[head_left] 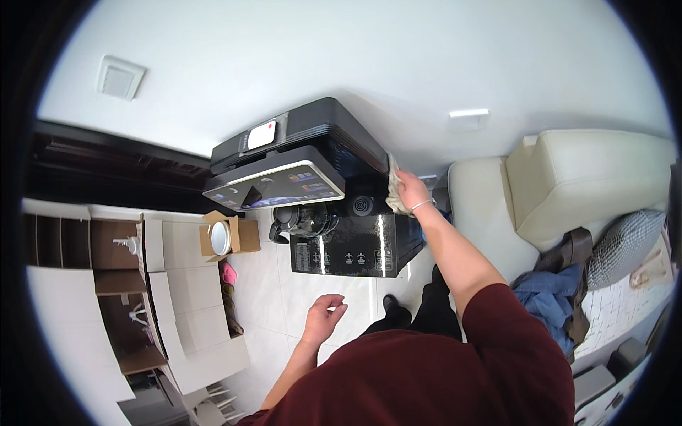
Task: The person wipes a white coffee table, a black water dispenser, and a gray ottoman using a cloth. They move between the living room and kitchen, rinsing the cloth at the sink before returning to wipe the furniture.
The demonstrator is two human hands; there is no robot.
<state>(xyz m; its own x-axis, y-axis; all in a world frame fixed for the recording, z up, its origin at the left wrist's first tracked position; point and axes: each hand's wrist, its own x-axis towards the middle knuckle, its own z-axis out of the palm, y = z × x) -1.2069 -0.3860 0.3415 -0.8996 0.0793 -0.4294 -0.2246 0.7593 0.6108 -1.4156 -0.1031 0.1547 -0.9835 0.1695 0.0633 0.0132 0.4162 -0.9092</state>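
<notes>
A black drinks machine stands against the white wall, with a raised top panel and a dark glass kettle under it. My right hand grips a beige cloth against the machine's right side, near the rear corner of its glossy top. My left hand hangs below the machine's front edge, empty, its fingers loosely curved and apart. A white label with a red dot sits on the machine's upper body.
A cream sofa with blue clothing and a checked cushion is on the right. At the left are a pale cabinet, an open cardboard box holding a white round object, and pink slippers. A dark door lies behind.
</notes>
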